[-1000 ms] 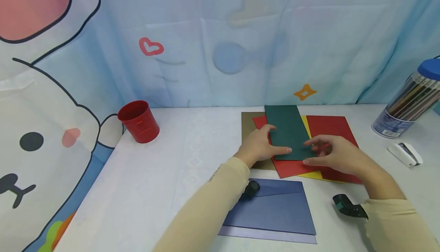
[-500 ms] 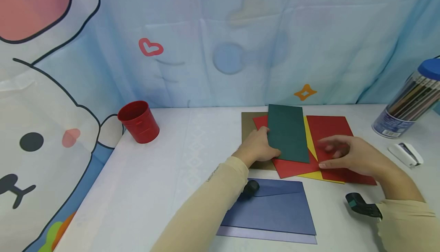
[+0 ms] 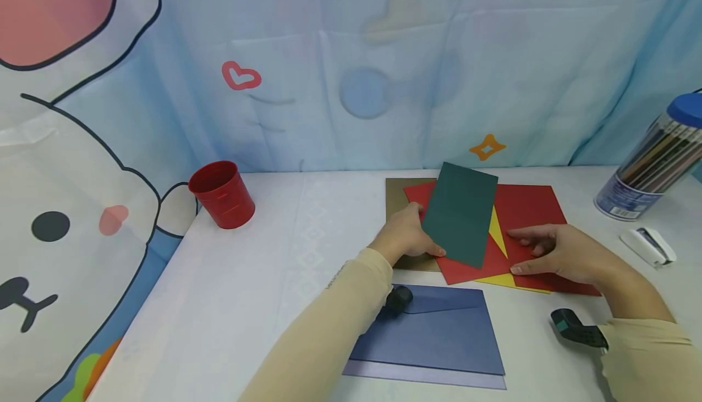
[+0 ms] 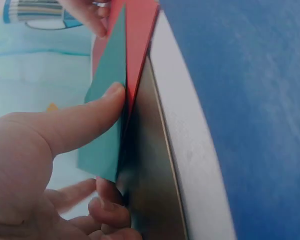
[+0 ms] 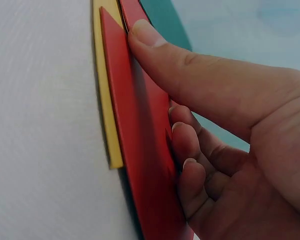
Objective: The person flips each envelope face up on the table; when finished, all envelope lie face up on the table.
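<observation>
- Green sheet [image 3: 459, 214]: the left hand [image 3: 406, 237] pinches it at the near left corner, thumb on top and fingers curled beneath, as the left wrist view [image 4: 106, 120] shows. It is tilted up off the fanned pile, far end raised, right of centre on the table.
- White table [image 3: 247, 280]: it carries everything, with a cartoon-print curtain [image 3: 351, 67] hanging behind it.
- Blue envelope [image 3: 433, 335]: it lies near the person on a paler lilac sheet [image 3: 422, 379].
- Paper pile: two red sheets [image 3: 534, 207], a yellow sheet [image 3: 496, 231] and a brown sheet [image 3: 396, 198] overlap beneath the green one.
- Right hand [image 3: 559, 253]: it lies on the right-hand red sheet, thumb straight, fingers loosely bent and pressing down; nothing is gripped.
- Pencil tube [image 3: 652, 158]: it stands at the far right, with a blue lid.
- Red cup [image 3: 221, 193]: it stands at the far left, well apart from the papers.
- White stapler [image 3: 647, 245]: it sits right of the pile.
- Risks, as I judge them: the one-corner pinch could let the thin green sheet slip or crease; it might drag the red sheet below out of the fan if the right hand's pressure eases; a sleeve could nudge the envelope.
</observation>
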Available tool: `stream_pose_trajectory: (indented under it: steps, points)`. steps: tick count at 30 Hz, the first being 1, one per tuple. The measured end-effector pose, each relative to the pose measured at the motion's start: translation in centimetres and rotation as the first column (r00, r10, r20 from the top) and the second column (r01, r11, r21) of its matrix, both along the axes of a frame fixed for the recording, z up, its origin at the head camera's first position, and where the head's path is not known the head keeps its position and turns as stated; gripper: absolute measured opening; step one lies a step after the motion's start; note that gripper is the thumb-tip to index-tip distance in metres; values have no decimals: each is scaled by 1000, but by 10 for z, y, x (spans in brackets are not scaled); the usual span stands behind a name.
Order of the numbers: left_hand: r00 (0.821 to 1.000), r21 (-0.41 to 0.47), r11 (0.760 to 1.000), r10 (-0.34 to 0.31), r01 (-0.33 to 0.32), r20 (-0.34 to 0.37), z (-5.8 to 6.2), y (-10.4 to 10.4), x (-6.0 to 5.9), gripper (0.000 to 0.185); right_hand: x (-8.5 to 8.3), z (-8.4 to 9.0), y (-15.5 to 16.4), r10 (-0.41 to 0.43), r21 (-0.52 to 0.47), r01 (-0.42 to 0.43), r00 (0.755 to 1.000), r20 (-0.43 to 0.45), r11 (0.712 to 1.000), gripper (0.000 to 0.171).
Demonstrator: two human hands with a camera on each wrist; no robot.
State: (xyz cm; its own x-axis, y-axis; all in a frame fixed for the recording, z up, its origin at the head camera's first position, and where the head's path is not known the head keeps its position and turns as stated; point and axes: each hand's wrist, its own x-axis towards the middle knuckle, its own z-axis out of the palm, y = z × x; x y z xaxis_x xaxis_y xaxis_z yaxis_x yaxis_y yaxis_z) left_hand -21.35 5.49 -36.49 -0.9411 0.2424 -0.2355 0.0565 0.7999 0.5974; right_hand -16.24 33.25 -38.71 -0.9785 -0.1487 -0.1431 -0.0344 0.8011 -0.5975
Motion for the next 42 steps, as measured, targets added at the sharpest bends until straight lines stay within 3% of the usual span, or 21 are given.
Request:
stream_pose_trajectory:
  steps: [7,13,20,26,29,34,42]
  points:
    - [993,130,985,-118,117,0,-2,-14,-6,96,0,0,1,3,5,-3,1000,-2,1000,92]
    - [984,156,974,-174,167,36,5,-40,-5,81,-1,0,-1,-8,21,8,1000,-1,1000,93]
    - [970,235,954,-215,185,111,11,-80,9,81,-2,0,-4,-24,30,23,999,23,999,95]
    - [960,311,924,-264,224,94,13,-101,29,80,-2,1,-3,-14,33,13,1000,28,999,95]
    - [951,302,914,-304,272,61,13,-106,41,78,-1,3,-4,6,37,-8,999,35,999,97]
    - [934,202,917,-356,344,25,8,-110,58,78,-2,6,-11,38,50,-38,999,-6,998,90]
    - [913,163,902,-408,401,12,0,-114,67,75,-3,3,-38,89,3,-90,989,-117,996,75]
